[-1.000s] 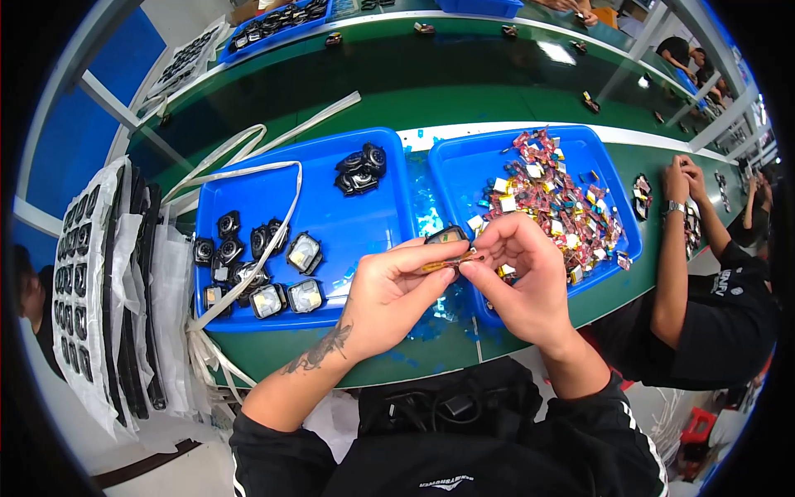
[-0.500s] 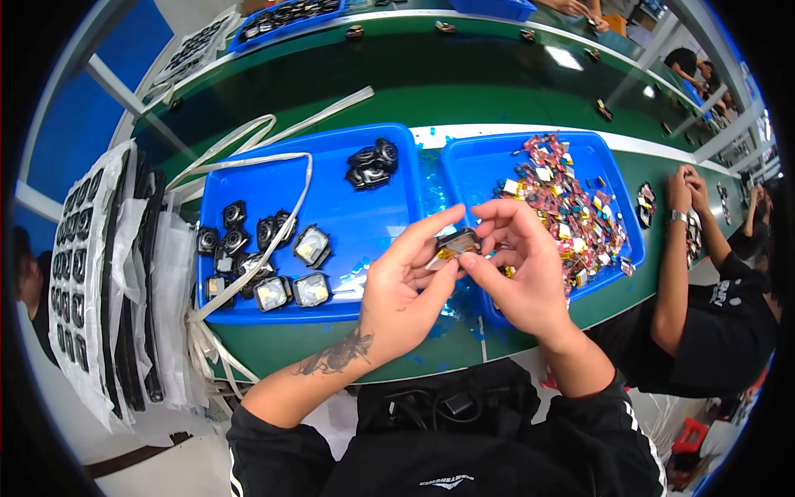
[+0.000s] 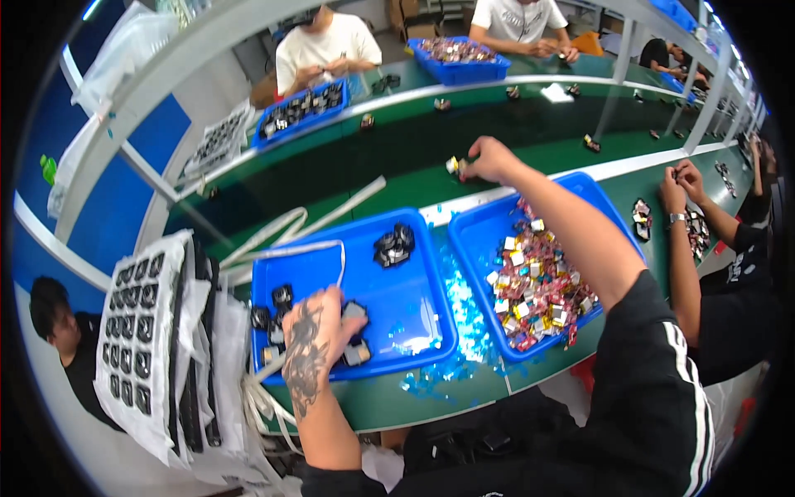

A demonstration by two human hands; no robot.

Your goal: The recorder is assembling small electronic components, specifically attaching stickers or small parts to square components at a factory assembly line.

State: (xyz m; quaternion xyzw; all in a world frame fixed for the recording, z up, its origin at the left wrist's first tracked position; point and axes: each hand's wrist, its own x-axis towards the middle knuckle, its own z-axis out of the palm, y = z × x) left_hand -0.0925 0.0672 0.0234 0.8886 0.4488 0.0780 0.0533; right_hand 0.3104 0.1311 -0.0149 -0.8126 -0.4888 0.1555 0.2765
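Note:
My right hand (image 3: 494,161) is stretched out over the green conveyor belt, its fingertips closed on a small black casing with a white and yellow part (image 3: 455,168). My left hand (image 3: 313,327) is down in the left blue tray (image 3: 389,331), on top of black casings with pale square faces. One such casing (image 3: 357,354) lies just below its thumb. The back of the hand hides most of its fingers, so their grip does not show. Further back in that tray sits a cluster of black casings (image 3: 394,246).
Small red, white and yellow parts (image 3: 534,286) heap in the right blue tray (image 3: 489,331). Blue film scraps (image 3: 468,311) lie between the trays. Casing sheets (image 3: 137,331) stack at left, beside white straps (image 3: 290,244). Co-workers sit opposite and at right; a frame bar crosses above.
My hands have parted. The right moved forward to the belt with the small casing; the left moved down-left into the left tray. The view has tilted up, showing people across the belt.

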